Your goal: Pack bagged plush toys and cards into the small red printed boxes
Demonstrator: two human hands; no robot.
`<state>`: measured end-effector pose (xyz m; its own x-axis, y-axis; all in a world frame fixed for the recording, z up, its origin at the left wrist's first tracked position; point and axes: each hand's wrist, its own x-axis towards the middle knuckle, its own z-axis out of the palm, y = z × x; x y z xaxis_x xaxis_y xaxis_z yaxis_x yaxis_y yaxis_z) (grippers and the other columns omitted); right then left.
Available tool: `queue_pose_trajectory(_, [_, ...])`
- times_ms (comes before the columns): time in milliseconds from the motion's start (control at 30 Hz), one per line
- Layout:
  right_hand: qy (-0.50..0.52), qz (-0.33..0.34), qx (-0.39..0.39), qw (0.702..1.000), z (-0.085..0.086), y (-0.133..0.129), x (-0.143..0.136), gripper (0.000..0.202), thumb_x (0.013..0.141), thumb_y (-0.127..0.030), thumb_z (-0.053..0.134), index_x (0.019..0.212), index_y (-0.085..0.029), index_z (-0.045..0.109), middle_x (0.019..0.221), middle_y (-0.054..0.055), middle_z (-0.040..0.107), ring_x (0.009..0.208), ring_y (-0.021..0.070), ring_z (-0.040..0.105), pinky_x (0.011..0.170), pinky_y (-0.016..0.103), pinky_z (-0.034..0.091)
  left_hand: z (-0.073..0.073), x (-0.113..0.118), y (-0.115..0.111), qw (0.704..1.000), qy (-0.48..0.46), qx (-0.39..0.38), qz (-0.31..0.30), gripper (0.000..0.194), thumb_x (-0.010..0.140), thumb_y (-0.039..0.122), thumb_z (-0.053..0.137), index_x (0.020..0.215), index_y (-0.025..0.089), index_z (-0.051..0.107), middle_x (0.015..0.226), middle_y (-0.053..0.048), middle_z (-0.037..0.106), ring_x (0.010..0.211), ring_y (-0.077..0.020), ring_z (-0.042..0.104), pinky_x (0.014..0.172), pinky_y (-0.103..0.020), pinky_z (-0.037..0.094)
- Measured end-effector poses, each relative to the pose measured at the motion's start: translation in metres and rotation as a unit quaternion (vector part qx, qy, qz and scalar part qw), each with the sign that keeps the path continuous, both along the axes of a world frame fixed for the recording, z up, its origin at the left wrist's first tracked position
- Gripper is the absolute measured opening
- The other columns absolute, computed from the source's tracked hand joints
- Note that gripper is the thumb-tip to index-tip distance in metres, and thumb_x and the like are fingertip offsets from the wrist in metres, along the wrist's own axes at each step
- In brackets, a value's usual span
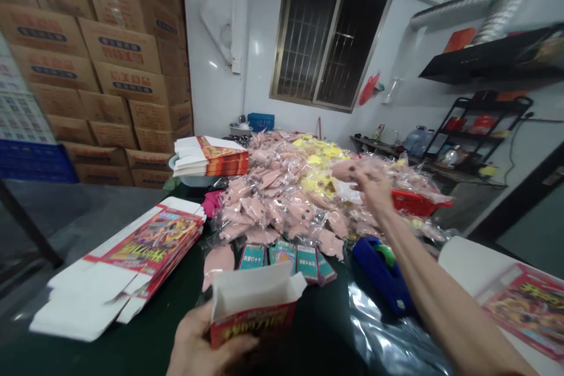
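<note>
In the head view, the hands are well apart: the left hand is wrapped around a box low over the bench, while the right hand has its fingertips at a pink packet on the far side, by the pile; blur hides whether they have closed on it. The box should be light, its thin card stiff enough to keep its shape yet easy to crush, so a gentle hold low on the walls, clear of the mouth, suits it best. The packet probably weighs little and gives when squeezed; its film looks slick, so a pinch that takes in the body as well as the wrapper would be surer. The box stands with its mouth up, plain white inside, a flap spread at the right, red with yellow lettering outside. The packet is pale pink with dark spots under shiny clear film, like many in the pile, where yellow ones also lie. Between box and pile are teal-backed cards; a blue tape dispenser sits beside the right forearm.
</note>
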<state>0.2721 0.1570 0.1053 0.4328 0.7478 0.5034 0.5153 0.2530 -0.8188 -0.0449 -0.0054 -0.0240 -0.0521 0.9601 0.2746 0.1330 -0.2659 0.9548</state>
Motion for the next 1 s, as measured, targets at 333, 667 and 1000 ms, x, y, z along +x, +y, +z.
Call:
queue_pose_trajectory(333, [0.023, 0.339, 0.033, 0.940, -0.001, -0.170, -0.064, 0.011, 0.068, -0.025, 0.075, 0.079, -0.022, 0.073, 0.073, 0.003, 0.070, 0.063, 0.0166, 0.065, 0.055, 0.028, 0.054, 0.012, 0.022, -0.004, 0.982, -0.020, -0.041, -0.185, 0.032, 0.055, 0.028, 0.082, 0.084, 0.016, 0.073, 0.074, -0.001, 0.072, 0.068, -0.0193, 0.066, 0.062, -0.026, 0.055])
queue_pose_trajectory(667, [-0.237, 0.280, 0.004, 0.930, -0.028, -0.181, -0.083, 0.023, 0.083, -0.026, 0.060, 0.104, -0.021, 0.066, 0.087, 0.003, 0.070, 0.074, 0.0166, 0.066, 0.066, 0.028, 0.053, 0.021, 0.022, -0.011, 0.983, 0.022, -0.002, -0.183, 0.035, 0.052, 0.034, 0.083, 0.077, 0.013, 0.071, 0.068, -0.001, 0.068, 0.063, -0.0172, 0.061, 0.060, -0.026, 0.052])
queue_pose_trajectory(1000, [-0.500, 0.154, 0.258, 0.813, -0.061, -0.196, -0.105, 0.018, 0.085, -0.019, 0.056, 0.102, -0.013, 0.059, 0.103, 0.014, 0.061, 0.101, 0.0260, 0.053, 0.081, 0.040, 0.049, 0.016, 0.018, -0.010, 0.980, -0.011, 0.013, -0.197, 0.035, 0.057, 0.029, 0.082, 0.087, 0.014, 0.071, 0.078, -0.002, 0.070, 0.070, -0.0186, 0.063, 0.067, -0.028, 0.052])
